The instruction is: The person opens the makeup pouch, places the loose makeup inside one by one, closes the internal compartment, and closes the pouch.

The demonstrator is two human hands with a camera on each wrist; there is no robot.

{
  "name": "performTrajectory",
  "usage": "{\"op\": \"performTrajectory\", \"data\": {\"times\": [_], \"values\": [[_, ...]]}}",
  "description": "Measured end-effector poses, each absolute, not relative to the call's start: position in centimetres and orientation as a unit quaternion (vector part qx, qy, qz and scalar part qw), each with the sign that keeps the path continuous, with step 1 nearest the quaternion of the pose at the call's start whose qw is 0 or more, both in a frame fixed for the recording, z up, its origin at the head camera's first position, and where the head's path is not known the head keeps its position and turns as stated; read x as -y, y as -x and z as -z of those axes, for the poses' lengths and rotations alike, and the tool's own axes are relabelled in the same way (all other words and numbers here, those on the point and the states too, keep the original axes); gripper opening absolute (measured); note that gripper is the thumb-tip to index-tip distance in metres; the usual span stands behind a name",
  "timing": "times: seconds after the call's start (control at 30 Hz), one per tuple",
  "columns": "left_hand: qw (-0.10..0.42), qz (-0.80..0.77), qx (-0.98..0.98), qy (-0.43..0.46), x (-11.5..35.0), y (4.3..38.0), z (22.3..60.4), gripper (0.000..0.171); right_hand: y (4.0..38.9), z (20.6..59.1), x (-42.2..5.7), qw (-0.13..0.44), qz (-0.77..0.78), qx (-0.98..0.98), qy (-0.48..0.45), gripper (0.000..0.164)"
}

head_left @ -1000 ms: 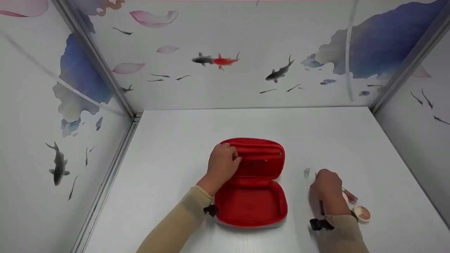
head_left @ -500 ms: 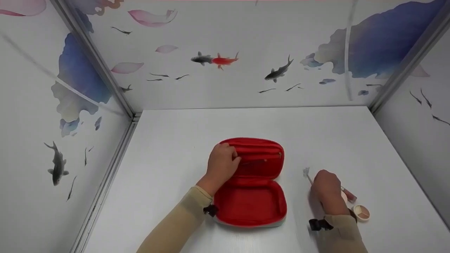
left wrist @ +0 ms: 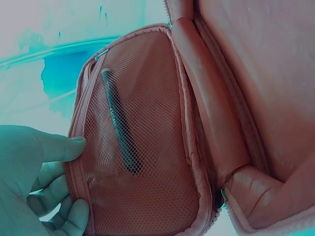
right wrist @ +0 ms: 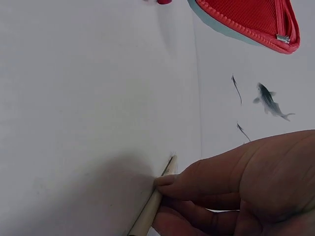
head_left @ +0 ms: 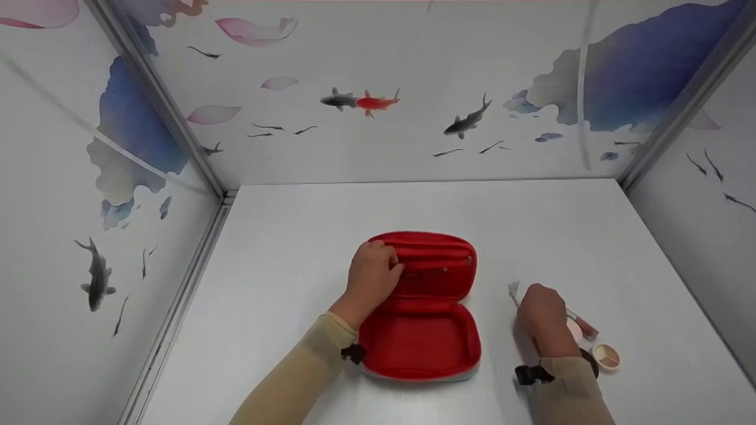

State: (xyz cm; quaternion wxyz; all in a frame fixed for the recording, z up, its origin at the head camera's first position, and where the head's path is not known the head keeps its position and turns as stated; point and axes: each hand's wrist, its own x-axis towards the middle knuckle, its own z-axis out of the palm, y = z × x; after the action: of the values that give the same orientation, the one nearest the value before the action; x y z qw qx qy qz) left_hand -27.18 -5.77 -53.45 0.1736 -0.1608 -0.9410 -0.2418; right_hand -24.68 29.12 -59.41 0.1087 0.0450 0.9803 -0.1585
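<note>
A red zip-up cosmetic case lies open on the white table, its lid standing at the far side. My left hand grips the lid's left edge; in the left wrist view the thumb presses on the rim. Behind the lid's mesh pocket sits a dark pencil-like stick. To the right of the case, my right hand pinches a slim makeup brush between thumb and fingers, low over the table. Its pale bristles poke out past the hand on the far left side.
Beside the right hand lie a lip gloss tube, a pale pink round item and a round palette with three segments. A dark round edge shows behind the wrist. Printed white panels enclose the table.
My right hand has shifted slightly left, and more of the brush's stem shows beyond it. The left hand keeps its hold on the lid.
</note>
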Motion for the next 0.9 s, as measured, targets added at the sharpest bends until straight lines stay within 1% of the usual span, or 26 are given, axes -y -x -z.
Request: {"op": "performTrajectory", "data": {"times": [0.1,0.33,0.6,0.8,0.9], "values": [[0.172,0.242,0.941,0.161,5.8,27.1,53.6,0.018,24.8,59.6,-29.1,0.121,0.168,-0.976,-0.061,0.014],[0.176,0.238,0.942,0.159,5.8,27.1,53.7,0.019,24.8,60.0,-29.0,0.142,0.197,-0.966,-0.094,0.022],[0.189,0.202,0.947,0.162,5.8,26.9,53.7,0.021,24.9,59.7,-29.1,0.144,0.210,-0.962,-0.098,0.017],[0.219,0.153,0.947,0.176,5.8,27.1,54.0,0.025,25.0,58.5,-29.2,0.101,0.264,-0.956,-0.078,0.020],[0.222,0.142,0.948,0.181,5.8,27.2,53.9,0.025,25.1,57.9,-29.0,0.079,0.314,-0.942,-0.089,0.018]]}}
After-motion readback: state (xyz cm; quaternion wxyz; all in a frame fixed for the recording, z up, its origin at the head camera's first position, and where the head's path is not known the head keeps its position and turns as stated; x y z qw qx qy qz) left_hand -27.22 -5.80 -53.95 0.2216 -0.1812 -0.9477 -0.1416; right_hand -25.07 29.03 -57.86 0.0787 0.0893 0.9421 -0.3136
